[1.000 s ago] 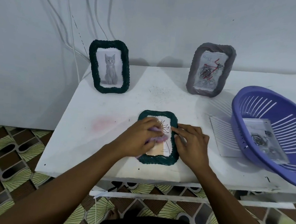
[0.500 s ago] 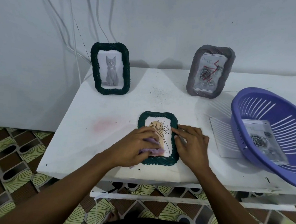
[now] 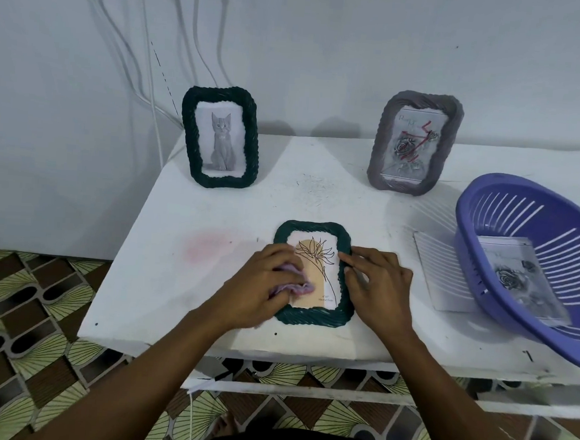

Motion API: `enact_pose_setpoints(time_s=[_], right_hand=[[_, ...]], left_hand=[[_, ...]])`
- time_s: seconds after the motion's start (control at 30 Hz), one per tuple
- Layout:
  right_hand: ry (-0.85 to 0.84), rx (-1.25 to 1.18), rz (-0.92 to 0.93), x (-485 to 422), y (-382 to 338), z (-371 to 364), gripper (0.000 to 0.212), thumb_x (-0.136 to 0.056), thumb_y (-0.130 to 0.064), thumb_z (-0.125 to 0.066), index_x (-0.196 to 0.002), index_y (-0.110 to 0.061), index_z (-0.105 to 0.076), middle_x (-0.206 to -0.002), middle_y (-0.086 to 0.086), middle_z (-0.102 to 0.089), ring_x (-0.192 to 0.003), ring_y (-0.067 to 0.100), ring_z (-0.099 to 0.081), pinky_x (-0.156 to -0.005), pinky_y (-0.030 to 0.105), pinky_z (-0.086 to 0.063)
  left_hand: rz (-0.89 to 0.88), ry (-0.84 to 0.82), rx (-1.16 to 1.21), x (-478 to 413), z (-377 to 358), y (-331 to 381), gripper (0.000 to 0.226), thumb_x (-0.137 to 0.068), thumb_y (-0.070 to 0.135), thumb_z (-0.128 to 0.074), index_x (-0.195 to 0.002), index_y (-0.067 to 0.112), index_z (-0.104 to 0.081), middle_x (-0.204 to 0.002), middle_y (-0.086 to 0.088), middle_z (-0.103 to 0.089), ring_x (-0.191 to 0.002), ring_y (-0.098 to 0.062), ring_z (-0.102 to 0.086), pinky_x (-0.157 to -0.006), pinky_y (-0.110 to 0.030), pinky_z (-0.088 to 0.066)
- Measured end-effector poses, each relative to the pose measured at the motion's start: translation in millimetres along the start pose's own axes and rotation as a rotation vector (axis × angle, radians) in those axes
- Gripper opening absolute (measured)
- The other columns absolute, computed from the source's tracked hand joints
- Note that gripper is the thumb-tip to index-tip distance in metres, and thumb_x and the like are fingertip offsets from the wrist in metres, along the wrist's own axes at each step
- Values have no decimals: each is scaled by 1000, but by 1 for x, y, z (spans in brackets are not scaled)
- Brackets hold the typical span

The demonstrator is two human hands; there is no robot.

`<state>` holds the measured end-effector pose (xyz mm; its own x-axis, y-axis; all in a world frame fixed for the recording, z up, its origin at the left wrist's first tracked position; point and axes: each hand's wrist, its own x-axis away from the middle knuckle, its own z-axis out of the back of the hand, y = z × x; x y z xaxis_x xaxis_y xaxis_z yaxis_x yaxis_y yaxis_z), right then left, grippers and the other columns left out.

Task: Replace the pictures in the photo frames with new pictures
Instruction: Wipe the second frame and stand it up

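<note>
A dark green woven frame (image 3: 309, 315) lies flat near the table's front edge, showing a flower line drawing (image 3: 318, 259). My left hand (image 3: 260, 286) grips a small lilac cloth (image 3: 292, 288) pressed on the frame's left side and glass. My right hand (image 3: 376, 287) rests on the frame's right rim, fingers fairly straight, steadying it. At the back left stands a second green frame with a cat picture (image 3: 220, 139). A grey frame with a rose picture (image 3: 414, 146) stands at the back right.
A purple plastic basket (image 3: 469, 239) at the right holds a rose print (image 3: 517, 280) and overlaps a white sheet (image 3: 439, 268) on the white table (image 3: 174, 280). White cables (image 3: 148, 72) hang down the wall. Patterned floor tiles lie below.
My left hand with the cloth has slid from the middle of the picture down and left, uncovering the flower drawing. My right hand has stayed on the rim.
</note>
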<state>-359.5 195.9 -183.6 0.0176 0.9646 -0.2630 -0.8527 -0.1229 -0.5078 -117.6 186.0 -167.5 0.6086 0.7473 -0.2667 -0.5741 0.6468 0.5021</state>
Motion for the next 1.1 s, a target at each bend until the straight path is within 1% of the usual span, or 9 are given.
enact_pose_setpoints(time_s=[0.13, 0.27, 0.33, 0.43, 0.53, 0.63, 0.8, 0.97, 1.1], right_hand=[[4, 8, -4, -1, 0, 0, 33, -89, -37, -46, -112, -38, -69, -122, -14, -64, -114, 13, -48, -83, 35, -28], [-2, 27, -2, 1, 3, 0, 32, -89, -35, -47, -113, -37, -69, -122, -12, -63, -113, 15, -48, -83, 34, -25], [6, 17, -2, 1, 4, 0, 28, -91, -31, -52, -113, -36, -69, -122, -11, -64, -114, 15, -47, -83, 34, -23], [14, 0, 9, 1, 4, -2, 26, -91, -22, -61, -113, -33, -70, -123, -7, -64, -114, 19, -49, -85, 34, -23], [8, 14, 19, 1, 3, -3, 27, -91, -20, -62, -114, -31, -70, -124, -4, -65, -115, 23, -50, -85, 35, -25], [5, 14, 22, 1, 2, -3, 27, -91, -20, -61, -115, -30, -70, -125, -3, -65, -116, 25, -50, -85, 34, -24], [19, 7, 35, 2, 3, -4, 26, -93, -24, -57, -116, -30, -70, -126, -2, -65, -116, 27, -51, -87, 40, -30], [-15, -18, 17, 1, 0, 0, 35, -88, -39, -47, -116, -33, -68, -127, -6, -63, -117, 24, -50, -89, 40, -31], [-50, -50, -34, 0, -4, 4, 26, -89, -37, -62, -114, -37, -68, -126, -11, -63, -118, 18, -47, -88, 33, -23]], left_hand=[[166, 278, 123, 16, 14, -8, 30, -88, 14, -51, -111, 12, -70, -119, 3, -59, -119, -14, -47, -102, -22, -39], [442, 454, 33, 32, 40, -33, 31, -88, 10, -52, -114, 10, -69, -115, 3, -56, -113, -8, -43, -99, -6, -29], [509, 473, -53, 45, 50, -41, 35, -89, 15, -47, -115, 10, -69, -110, 2, -58, -113, -11, -43, -101, -11, -31], [570, 477, -170, 59, 62, -47, 46, -88, 28, -37, -117, 12, -69, -105, -4, -62, -114, -22, -48, -101, -33, -40], [554, 340, -319, 66, 60, -47, 49, -91, 37, -37, -125, 15, -64, -124, -10, -60, -122, -29, -47, -100, -46, -42], [560, 64, -517, 76, 47, -49, 64, -95, 57, -26, -148, 23, -37, -154, -9, -35, -144, -31, -26, -117, -51, -20], [582, -76, -503, 80, 49, -51, 84, -85, 77, -7, -154, 30, -3, -163, -10, 0, -150, -30, 3, -120, -48, -1], [532, -95, -547, 63, 46, -34, 88, -85, 77, -1, -155, 23, -6, -163, -9, -3, -150, -27, 4, -120, -48, 3], [415, -149, -238, 27, 14, -1, 77, -91, 70, -13, -154, 26, -13, -163, -5, -10, -150, -17, -1, -121, -40, 4]])
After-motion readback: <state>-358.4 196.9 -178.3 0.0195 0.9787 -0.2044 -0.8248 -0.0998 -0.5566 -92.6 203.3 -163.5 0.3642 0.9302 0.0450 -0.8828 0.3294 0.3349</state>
